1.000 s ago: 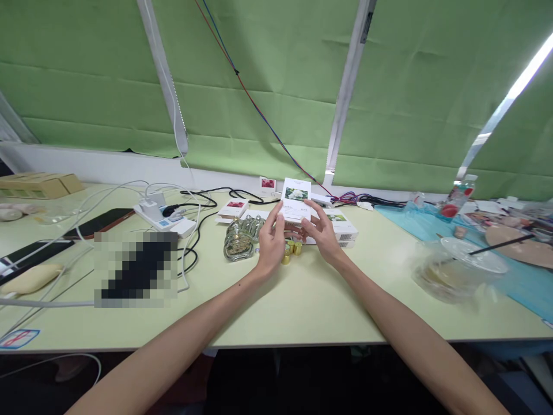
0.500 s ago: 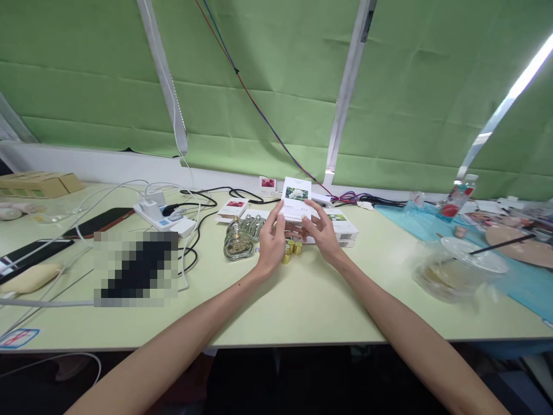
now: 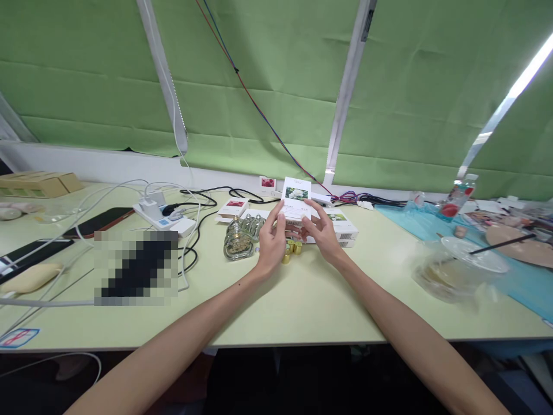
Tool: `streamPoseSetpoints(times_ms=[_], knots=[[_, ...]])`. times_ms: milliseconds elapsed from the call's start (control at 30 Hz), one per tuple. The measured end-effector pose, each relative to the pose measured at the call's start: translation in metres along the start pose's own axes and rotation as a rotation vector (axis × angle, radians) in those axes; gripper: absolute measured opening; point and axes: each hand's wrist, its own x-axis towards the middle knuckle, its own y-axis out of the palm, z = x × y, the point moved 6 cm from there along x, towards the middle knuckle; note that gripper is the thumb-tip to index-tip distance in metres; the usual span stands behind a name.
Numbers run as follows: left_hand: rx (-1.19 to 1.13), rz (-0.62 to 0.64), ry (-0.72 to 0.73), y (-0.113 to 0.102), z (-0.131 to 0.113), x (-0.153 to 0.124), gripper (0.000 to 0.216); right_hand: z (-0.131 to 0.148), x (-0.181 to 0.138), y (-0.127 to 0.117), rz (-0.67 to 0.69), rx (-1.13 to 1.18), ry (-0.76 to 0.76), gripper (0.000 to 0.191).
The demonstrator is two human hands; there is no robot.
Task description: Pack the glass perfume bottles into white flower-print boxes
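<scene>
Both hands hold one white box [image 3: 296, 199] with a white-flower picture, its printed front tilted toward me. My left hand [image 3: 273, 242] is closed on its left side and my right hand [image 3: 322, 230] on its right side, thumbs near the lower edge. Below the box, several gold caps [image 3: 290, 249] stand on the table between my wrists. Several clear glass bottles [image 3: 239, 245] are grouped left of my left hand. Behind my right hand lie stacked white boxes [image 3: 345, 230]. A white box with a red-flower picture [image 3: 235, 207] lies behind the bottles.
A power strip [image 3: 166, 218] with tangled cables sits at left, near dark phones [image 3: 101, 222]. At right are a lidded plastic cup with a straw [image 3: 449, 271], a blue sheet [image 3: 401, 222] and a drink bottle [image 3: 460, 196]. The pale table [image 3: 302, 311] ends close to me.
</scene>
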Motion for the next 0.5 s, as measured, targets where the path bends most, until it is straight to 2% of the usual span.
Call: streamPoseSetpoints(times_ms=[500], knots=[[0.033, -0.026, 0.007, -0.0032, 0.0027, 0.0014, 0.066, -0.0002, -0.001, 0.0019, 0.021, -0.009, 0.012, 0.067]])
